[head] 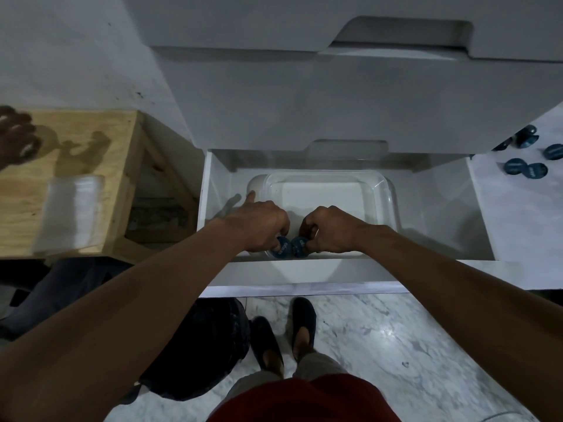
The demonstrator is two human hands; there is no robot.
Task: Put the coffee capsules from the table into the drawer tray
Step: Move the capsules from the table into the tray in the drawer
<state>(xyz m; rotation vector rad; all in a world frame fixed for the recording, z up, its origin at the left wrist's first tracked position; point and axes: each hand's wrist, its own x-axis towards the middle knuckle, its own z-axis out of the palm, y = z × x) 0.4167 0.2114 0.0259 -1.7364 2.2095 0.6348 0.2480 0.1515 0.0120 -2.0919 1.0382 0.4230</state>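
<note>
Two hands meet low in the middle of the frame, knuckles nearly touching. The left hand (262, 226) pinches a blue capsule (281, 248) under its curled fingers, with one digit sticking out toward the upper left. The right hand (330, 229) is curled round a second capsule (300, 246) just beside the first. Both capsules sit at the near edge of the clear tray (391, 193), touching or almost touching each other; whether they rest on the tray's bottom I cannot tell. The tray lies inside a white drawer (435, 214) that stands open below a pale grey cabinet (335, 102), which fills the upper part of the frame. At the right edge, well apart from the hands, a white marbled worktop (518, 226) carries several loose capsules (515, 166) of the same blue. Below the drawer the floor (411, 345) is white marble with grey veins; the person's dark shoes (301, 327) stand on it, with a black bag (198, 345) to their left. At the left of the frame stands a plywood crate (91, 153), with another hand (15, 138) and a clear plastic object (73, 208) blurred over it.
</note>
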